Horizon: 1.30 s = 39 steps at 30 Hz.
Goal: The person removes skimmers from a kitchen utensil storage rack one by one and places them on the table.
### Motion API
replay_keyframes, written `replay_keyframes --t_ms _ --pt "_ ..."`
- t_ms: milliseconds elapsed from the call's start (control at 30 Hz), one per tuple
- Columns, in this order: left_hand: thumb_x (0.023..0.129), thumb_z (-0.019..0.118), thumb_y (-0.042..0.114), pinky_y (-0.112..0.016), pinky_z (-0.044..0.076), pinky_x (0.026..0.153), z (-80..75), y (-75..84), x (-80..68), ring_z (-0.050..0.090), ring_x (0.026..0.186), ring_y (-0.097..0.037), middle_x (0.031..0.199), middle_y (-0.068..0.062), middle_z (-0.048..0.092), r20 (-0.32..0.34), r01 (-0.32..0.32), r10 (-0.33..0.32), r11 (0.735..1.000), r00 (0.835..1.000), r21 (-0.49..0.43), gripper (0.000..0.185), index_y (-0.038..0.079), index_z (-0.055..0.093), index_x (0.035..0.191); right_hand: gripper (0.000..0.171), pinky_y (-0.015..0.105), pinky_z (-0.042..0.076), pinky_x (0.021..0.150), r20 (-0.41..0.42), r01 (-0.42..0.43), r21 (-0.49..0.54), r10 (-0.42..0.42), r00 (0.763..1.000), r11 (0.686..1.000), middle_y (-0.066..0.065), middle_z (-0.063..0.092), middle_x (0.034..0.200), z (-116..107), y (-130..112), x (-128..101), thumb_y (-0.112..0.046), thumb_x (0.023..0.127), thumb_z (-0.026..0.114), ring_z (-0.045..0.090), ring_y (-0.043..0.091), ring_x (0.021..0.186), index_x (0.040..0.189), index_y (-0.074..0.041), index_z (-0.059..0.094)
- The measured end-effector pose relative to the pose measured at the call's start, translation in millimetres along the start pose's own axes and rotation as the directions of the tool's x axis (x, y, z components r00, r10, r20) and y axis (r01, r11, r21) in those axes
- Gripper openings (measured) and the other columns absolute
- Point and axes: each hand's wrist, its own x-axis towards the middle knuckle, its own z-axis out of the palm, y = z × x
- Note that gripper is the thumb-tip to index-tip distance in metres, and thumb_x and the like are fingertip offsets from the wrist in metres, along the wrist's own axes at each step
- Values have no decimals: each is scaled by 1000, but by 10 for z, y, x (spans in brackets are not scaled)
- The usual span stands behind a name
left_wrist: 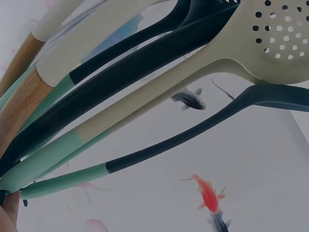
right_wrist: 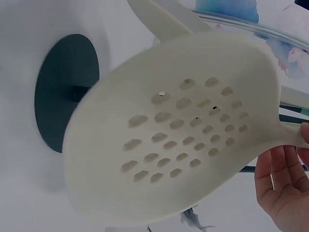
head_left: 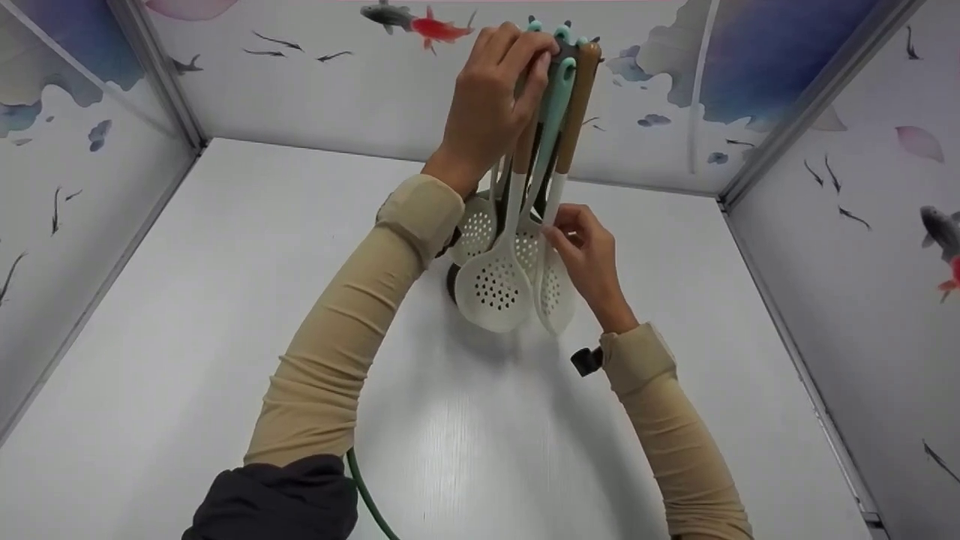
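Utensils (head_left: 525, 225) hang in a bunch from a dark stand, its round base (right_wrist: 65, 92) on the white table (head_left: 187, 337) beneath them. Left hand (head_left: 491, 97) grips the handle tops, fingers curled round the mint and wooden ends. Right hand (head_left: 589, 255) sits lower, its fingers pinching the neck of a cream perforated skimmer (right_wrist: 178, 135). A larger slotted spoon (head_left: 493, 289) hangs just beside that hand, toward the left arm. Fish-painted walls (head_left: 300, 75) stand beyond both hands.
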Motion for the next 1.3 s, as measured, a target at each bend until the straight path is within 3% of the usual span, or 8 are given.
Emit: replay_keyframes --t_ms 167,300,533,767,1067,1300 --pt "98 42 25 -15 37 96 0 -38 8 49 103 -18 102 -9 59 -14 -7 7 1000 1000 -7 31 7 63 111 25 18 48 72 -22 2 28 -1 1000 1000 23 60 94 -19 -234 -9 1 88 57 57 13 81 111 11 54" --pt "98 42 25 -15 37 96 19 -61 19 50 103 -17 101 -8 59 -21 -9 9 1000 1000 -15 30 8 64 111 25 19 49 74 -67 -18 49 22 997 999 20 61 94 -46 -251 -14 0 88 58 58 12 82 109 10 54" --pt "98 43 26 -13 35 98 45 -85 19 50 104 -17 103 -7 60 -18 9 -10 1000 1000 -13 31 8 64 112 25 17 49 70 -137 -86 81 96 986 993 7 58 88 -110 -82 -61 -2 87 60 56 11 80 108 10 53" --pt "98 43 27 -11 33 99 49 -85 36 50 105 -17 105 -9 60 -16 14 -14 1000 1000 -19 32 8 63 114 26 14 46 66 -165 -188 64 196 967 980 7 56 88 -181 188 -155 -4 86 62 54 11 78 107 10 53" --pt "98 44 26 -11 34 99 28 -101 32 50 106 -17 106 -10 60 -11 11 -11 1000 1000 -15 32 7 63 114 32 18 50 65 -117 -452 -52 444 888 890 9 60 94 -178 918 -299 -19 87 65 57 6 77 109 1 53" --pt "98 43 28 -11 33 99 22 -97 30 50 107 -18 107 -10 60 2 11 -11 1000 1000 -11 33 7 62 115 30 26 54 69 -60 -550 -154 548 835 821 11 61 92 -132 1123 -416 -18 87 64 59 14 76 107 2 53"
